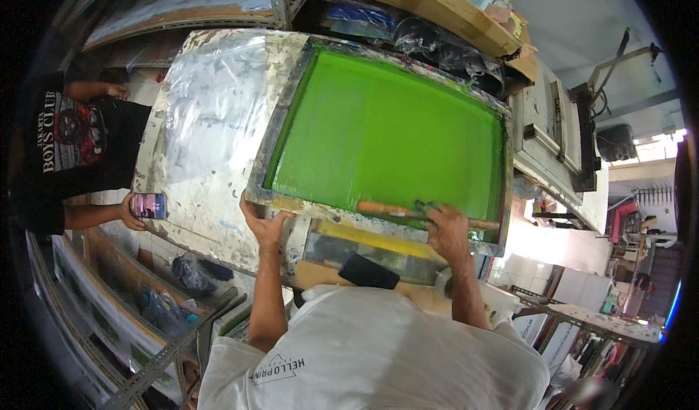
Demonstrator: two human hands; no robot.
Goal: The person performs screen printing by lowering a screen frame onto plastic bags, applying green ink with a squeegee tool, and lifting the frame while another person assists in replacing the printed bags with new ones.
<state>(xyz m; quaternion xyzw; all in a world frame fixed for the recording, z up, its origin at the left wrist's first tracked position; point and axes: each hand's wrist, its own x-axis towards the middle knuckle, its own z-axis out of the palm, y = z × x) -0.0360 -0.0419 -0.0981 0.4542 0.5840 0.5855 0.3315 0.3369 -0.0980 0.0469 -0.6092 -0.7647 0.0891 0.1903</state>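
A large screen-printing frame [293, 111] with a bright green mesh [386, 133] lies on the worktable, its rim dark and paint-stained. My left hand [263, 222] grips the frame's near left corner, the thumb apart from the fingers. At the near right, my right hand [447, 234] is closed around a squeegee with a worn wooden handle [386, 209]. The squeegee lies lengthwise along the near side of the frame, over the green mesh. My palm and fingers hide part of its right half. What lies beneath the mesh is hidden.
The paint-spotted worktable [207, 155] carries clear plastic film at left. Another person's hand [131, 212] holds a phone [149, 206] by its left edge. A dark phone-like object [369, 270] lies close before me. Cardboard [437, 6] and black plastic bags [429, 42] sit behind the frame.
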